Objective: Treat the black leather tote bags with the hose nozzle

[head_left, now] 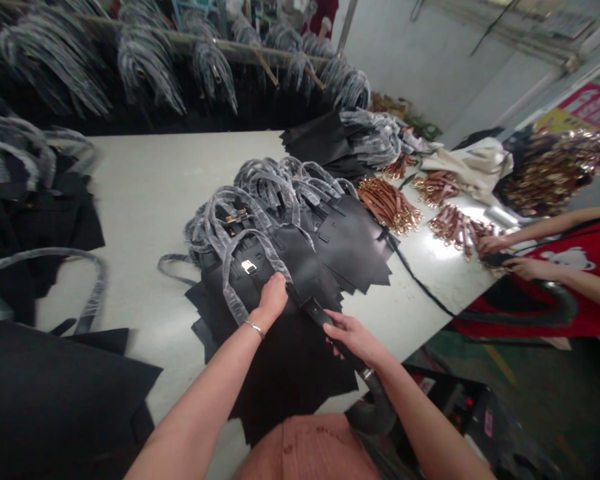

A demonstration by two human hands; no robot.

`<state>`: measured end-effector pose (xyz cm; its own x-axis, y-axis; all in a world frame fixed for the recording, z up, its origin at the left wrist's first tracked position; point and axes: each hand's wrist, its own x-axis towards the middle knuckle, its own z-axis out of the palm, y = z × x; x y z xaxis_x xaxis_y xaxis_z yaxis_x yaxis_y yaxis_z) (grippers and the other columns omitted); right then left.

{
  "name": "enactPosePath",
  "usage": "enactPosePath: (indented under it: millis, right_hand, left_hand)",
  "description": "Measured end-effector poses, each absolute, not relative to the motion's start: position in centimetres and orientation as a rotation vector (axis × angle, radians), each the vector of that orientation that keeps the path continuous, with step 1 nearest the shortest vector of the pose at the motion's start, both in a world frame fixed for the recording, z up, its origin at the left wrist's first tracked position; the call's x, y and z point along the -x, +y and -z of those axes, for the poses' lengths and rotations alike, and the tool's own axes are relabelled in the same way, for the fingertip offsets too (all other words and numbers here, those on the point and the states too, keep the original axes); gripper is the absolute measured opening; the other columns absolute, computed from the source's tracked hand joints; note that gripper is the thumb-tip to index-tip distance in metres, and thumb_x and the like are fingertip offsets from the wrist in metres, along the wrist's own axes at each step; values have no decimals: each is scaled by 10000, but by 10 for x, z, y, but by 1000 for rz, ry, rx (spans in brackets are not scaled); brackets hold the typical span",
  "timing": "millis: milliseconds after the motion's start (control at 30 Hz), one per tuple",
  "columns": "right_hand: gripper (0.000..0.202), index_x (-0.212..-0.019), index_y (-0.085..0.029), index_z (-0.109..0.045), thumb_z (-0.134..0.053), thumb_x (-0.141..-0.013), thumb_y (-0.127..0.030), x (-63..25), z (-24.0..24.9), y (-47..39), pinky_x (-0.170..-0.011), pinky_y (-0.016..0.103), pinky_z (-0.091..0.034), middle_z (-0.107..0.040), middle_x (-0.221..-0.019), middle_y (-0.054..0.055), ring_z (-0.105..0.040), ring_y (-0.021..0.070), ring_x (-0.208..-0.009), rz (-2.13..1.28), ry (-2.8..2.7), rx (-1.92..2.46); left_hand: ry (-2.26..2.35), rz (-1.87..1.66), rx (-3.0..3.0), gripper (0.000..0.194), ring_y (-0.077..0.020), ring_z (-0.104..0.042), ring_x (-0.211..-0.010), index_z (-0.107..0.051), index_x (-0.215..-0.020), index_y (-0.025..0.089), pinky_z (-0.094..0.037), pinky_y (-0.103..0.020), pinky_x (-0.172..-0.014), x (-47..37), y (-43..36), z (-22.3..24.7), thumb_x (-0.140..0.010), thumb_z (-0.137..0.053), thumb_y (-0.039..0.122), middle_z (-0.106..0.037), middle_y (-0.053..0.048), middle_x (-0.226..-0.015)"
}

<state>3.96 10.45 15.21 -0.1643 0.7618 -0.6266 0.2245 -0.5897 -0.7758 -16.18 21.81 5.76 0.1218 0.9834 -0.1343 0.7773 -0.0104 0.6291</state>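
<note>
My right hand (347,333) is wrapped round a black handheld tool (345,353) with a thick hose running down from it. The tool's flat tip points at a black leather panel (300,247) on top of a pile. My left hand (274,297) is closed at the panel's edge, beside a handle strap (234,293) covered in clear film; what its fingers pinch is too small to make out. A gold clasp (249,267) lies on the panel just left of that hand. More black panels with film-wrapped handles (267,180) are heaped behind.
Brown straps with gold hooks (390,203) lie at the right of the white table (145,173). A co-worker's hands (517,257) hold another hosed tool there. Black pieces (45,393) cover the left; wrapped handles (145,60) hang behind.
</note>
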Motion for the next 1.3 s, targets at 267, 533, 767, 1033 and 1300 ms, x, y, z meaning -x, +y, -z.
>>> enactPosePath:
  millis: [267, 533, 767, 1033, 1300]
  right_hand:
    - [493, -1317, -275, -543, -620, -836, -350, -5, -134, 87, -377, 198, -452, -604, -688, -29, -558, 92, -431, -1908, -1241, 1647]
    - [543, -1365, -228, -482, -588, -853, -373, 29, -129, 111, -400, 211, -459, -632, -719, -8, -569, 105, -461, -1872, -1271, 1666]
    - [570, -1328, -201, -543, -654, -797, -373, 41, -137, 105, -395, 216, -450, -671, -736, 5, -564, 106, -432, -1786, -1388, 1736]
    - [615, -1417, -256, -401, -558, -854, -448, 42, -151, 120, -474, 224, -492, -651, -807, -7, -585, 111, -526, -1551, -1373, 1764]
    - [579, -1360, -206, -491, -613, -828, -399, 43, -148, 85, -412, 225, -468, -628, -723, -14, -575, 110, -465, -1778, -1506, 1749]
  left_hand:
    - [1836, -1062, -1669, 91, -169, -595, -753, -498, -965, 195, -497, -327, -754, 221, 141, -62, -917, -432, 236, -586, -31, -850]
    - [1744, -950, -1850, 195, -231, -533, -1060, -537, -1052, 184, -457, -435, -950, 229, 51, -28, -890, -439, 134, -553, -92, -1085]
    - [1686, -966, -1728, 319, -171, -566, -910, -473, -1152, 182, -514, -368, -862, 234, 55, -30, -853, -481, 72, -522, -79, -1104]
    - [1981, -1002, -1741, 605, -299, -456, -1192, -384, -1284, 169, -411, -492, -995, 252, 61, -34, -771, -695, 248, -449, -146, -1271]
    - [2143, -616, -1798, 553, -286, -501, -1014, -539, -1099, 165, -431, -412, -847, 288, 85, -39, -688, -764, 459, -545, -103, -1083]
